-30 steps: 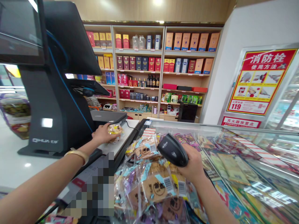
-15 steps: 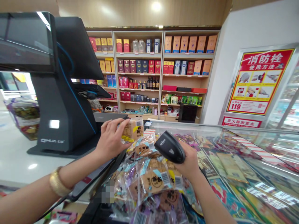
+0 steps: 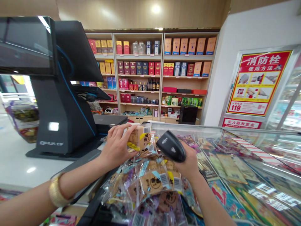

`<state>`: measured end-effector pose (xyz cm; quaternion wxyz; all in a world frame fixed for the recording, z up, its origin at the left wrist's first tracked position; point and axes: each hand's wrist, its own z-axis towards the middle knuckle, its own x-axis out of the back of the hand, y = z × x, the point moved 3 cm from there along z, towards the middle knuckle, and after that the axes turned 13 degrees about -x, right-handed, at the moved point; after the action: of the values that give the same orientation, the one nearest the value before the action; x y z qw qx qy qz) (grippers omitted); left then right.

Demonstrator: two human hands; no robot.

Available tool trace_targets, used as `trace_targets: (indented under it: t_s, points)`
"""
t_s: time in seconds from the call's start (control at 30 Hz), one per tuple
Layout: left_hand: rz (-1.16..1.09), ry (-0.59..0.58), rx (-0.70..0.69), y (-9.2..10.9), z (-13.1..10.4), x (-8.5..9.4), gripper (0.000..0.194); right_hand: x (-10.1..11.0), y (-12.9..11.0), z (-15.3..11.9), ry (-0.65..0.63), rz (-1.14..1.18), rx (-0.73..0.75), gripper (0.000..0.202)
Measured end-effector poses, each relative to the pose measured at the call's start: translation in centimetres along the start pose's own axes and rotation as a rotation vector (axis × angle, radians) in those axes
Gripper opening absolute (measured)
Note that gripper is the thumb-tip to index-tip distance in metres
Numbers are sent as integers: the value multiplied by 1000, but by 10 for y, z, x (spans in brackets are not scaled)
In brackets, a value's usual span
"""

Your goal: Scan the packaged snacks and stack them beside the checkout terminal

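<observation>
My left hand [image 3: 119,146] grips a clear-wrapped snack packet [image 3: 144,140] with a yellow stripe, thumb below and fingers above. Its barcode is at the upper edge. My right hand [image 3: 188,160] is closed around a black handheld scanner [image 3: 171,146], whose head points left toward that packet, a small gap apart. Beneath both hands lies a heap of similar wrapped packets [image 3: 152,182] with blue, yellow and purple stripes, several barcodes showing.
A dark checkout terminal [image 3: 63,94] stands on the white counter [image 3: 14,160] at the left. A glass-topped case [image 3: 235,163] of packets fills the right. Stocked shelves [image 3: 138,57] stand behind.
My left hand has moved slightly right with the packet, bringing it closer to the scanner and showing more of its front. The right hand still holds the scanner in nearly the same place.
</observation>
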<state>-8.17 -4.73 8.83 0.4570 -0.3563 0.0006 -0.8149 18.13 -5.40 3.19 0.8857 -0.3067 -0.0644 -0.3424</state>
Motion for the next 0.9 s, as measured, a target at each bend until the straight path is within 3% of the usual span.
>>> trace_targets:
  t_s: [0.13, 0.23, 0.4, 0.47, 0.53, 0.63, 0.73, 0.83, 0.9]
  points:
    - [-370, -66, 174, -2, 4, -6, 80, 6, 0, 1, 128, 9, -9, 13]
    - [-629, -164, 182, 5, 4, -15, 81, 8, 2, 1, 182, 18, -17, 9]
    - [-772, -321, 63, 23, -5, -29, 95, 7, 5, 0, 176, 0, -22, 11]
    - [-800, -337, 34, 25, -8, -31, 100, 7, 5, 0, 167, -11, -16, 12]
    - [-800, -316, 56, 17, -9, -33, 90, 7, 5, 0, 162, -16, -4, 11]
    - [-681, -238, 210, -18, -13, -40, 67, 8, 5, 0, 169, -17, 23, 9]
    - [-413, -203, 446, -77, -27, -53, 69, 9, 6, 1, 173, -22, 54, 9]
    - [-161, -382, 689, -129, -49, -68, 80, 9, 5, 1, 164, -38, 72, 9]
    - [-83, -539, 795, -147, -62, -77, 91, 8, 4, 1, 151, -56, 80, 12]
